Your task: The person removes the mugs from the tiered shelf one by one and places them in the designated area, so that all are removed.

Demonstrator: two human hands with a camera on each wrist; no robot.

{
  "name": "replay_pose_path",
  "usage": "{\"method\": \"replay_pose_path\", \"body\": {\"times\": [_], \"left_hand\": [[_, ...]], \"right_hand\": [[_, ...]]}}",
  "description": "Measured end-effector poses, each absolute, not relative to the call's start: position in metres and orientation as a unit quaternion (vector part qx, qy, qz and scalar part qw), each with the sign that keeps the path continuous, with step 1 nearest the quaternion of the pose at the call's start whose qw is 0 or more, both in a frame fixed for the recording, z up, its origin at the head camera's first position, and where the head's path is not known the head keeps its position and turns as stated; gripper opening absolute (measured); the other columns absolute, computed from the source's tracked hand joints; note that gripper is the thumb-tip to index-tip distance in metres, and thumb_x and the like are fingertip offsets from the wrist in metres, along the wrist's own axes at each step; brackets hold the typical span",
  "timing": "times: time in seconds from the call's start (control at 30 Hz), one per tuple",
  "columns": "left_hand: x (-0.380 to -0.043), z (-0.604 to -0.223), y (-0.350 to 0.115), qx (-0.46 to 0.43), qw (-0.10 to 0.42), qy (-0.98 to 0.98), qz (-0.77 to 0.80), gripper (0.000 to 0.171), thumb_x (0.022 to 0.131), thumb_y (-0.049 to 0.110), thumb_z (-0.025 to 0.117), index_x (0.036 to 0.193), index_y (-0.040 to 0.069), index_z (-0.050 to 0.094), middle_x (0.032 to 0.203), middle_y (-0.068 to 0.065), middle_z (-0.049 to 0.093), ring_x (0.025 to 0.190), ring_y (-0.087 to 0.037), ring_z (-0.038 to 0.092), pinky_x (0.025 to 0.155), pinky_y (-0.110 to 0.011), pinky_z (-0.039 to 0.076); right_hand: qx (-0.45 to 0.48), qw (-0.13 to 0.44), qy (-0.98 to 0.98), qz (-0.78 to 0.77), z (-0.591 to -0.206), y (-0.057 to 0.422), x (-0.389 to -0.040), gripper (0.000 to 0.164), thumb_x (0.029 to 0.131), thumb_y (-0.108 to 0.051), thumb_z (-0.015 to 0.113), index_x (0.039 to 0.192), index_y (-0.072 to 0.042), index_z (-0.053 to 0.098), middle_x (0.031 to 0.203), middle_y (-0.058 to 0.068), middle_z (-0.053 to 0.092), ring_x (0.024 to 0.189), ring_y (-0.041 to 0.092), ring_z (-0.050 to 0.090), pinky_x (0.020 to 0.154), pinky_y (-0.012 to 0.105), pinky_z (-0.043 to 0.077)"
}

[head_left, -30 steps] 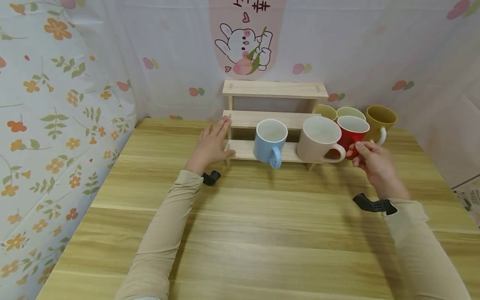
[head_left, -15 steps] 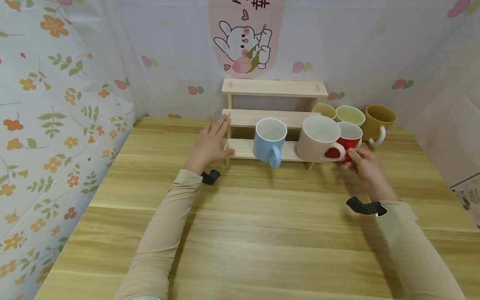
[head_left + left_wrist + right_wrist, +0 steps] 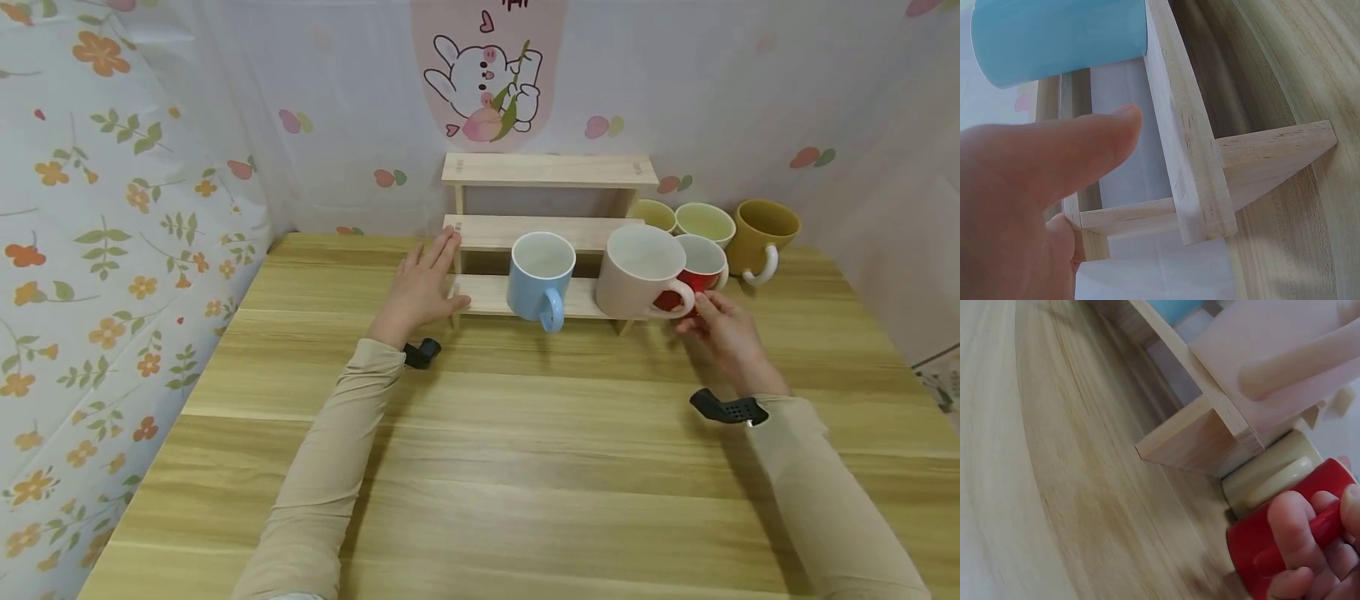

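My right hand (image 3: 723,333) pinches the handle of a red mug (image 3: 687,282), white inside, at the right end of a three-tier wooden rack (image 3: 551,170). The pink mug's handle partly hides it in the head view. In the right wrist view, fingers curl round the handle of the red mug (image 3: 1246,547), beside a cream mug (image 3: 1266,472). My left hand (image 3: 422,287) rests against the rack's left end, fingers extended and thumb by the lowest shelf. On that shelf stand a light blue mug (image 3: 538,283) and a larger pink mug (image 3: 637,275).
Behind the red mug stand a pale green mug (image 3: 705,223), a yellowish mug (image 3: 656,214) and a mustard mug (image 3: 765,233) with a white handle. A patterned cloth (image 3: 322,125) hangs behind the wooden table (image 3: 525,467).
The right hand has shifted left and slightly nearer with the red mug, which now sits partly behind the pink mug's handle. The left hand has stayed on the rack.
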State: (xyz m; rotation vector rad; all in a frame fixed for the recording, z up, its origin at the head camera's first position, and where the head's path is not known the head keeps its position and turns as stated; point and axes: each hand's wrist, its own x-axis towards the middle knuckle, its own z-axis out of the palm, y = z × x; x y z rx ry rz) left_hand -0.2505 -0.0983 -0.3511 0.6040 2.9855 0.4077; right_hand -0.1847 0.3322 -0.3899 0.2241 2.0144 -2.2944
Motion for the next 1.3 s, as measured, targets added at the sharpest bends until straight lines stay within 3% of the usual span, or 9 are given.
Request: {"method": "replay_pose_path", "body": {"times": [0.23,0.37,0.53,0.8,1.3], "left_hand": [[-0.25,-0.35,-0.099,0.193,0.036,0.972,0.131,0.097,0.087,0.045,0.065,0.155,0.017,0.002,0.162,0.003,-0.004,0.143,-0.045,0.012,0.116,-0.058,0.014],[-0.25,-0.351,-0.099,0.197,0.038,0.971,0.126,0.097,0.088,0.046,0.064,0.155,0.016,0.001,0.162,0.002,-0.005,0.144,-0.044,0.011,0.116,-0.057,0.014],[-0.251,-0.352,-0.098,0.198,0.035,0.971,0.128,0.097,0.088,0.046,0.065,0.155,0.016,0.001,0.162,0.002,-0.006,0.145,-0.043,0.01,0.116,-0.057,0.013],[-0.251,-0.352,-0.098,0.197,0.031,0.972,0.125,0.097,0.087,0.047,0.065,0.155,0.016,0.002,0.162,0.002,-0.005,0.144,-0.042,0.012,0.116,-0.058,0.015],[-0.25,-0.351,-0.099,0.196,0.034,0.97,0.137,0.096,0.088,0.046,0.064,0.155,0.017,0.002,0.162,0.003,-0.005,0.144,-0.044,0.012,0.115,-0.058,0.016]], "right_hand": [[0.092,0.02,0.727,-0.681,-0.383,0.331,-0.185,0.01,0.097,-0.028,0.053,0.095,-0.021,0.059,0.072,-0.01,0.065,0.061,0.004,0.063,0.059,0.015,0.049],[0.136,-0.05,0.78,-0.608,-0.375,0.328,-0.181,0.003,0.096,-0.023,0.056,0.094,-0.024,0.054,0.08,-0.017,0.059,0.056,-0.001,0.06,0.054,0.013,0.047],[0.139,-0.106,0.776,-0.606,-0.361,0.324,-0.17,0.003,0.095,-0.02,0.058,0.092,-0.02,0.06,0.082,-0.015,0.06,0.053,-0.001,0.058,0.05,0.012,0.045],[0.083,-0.072,0.742,-0.661,-0.346,0.313,-0.16,0.01,0.093,-0.021,0.063,0.084,-0.019,0.067,0.074,-0.012,0.066,0.053,0.006,0.059,0.048,0.015,0.046],[0.017,0.035,0.7,-0.713,-0.332,0.293,-0.164,0.021,0.097,-0.029,0.055,0.09,-0.013,0.067,0.071,-0.001,0.067,0.055,0.01,0.062,0.053,0.02,0.048]]}}
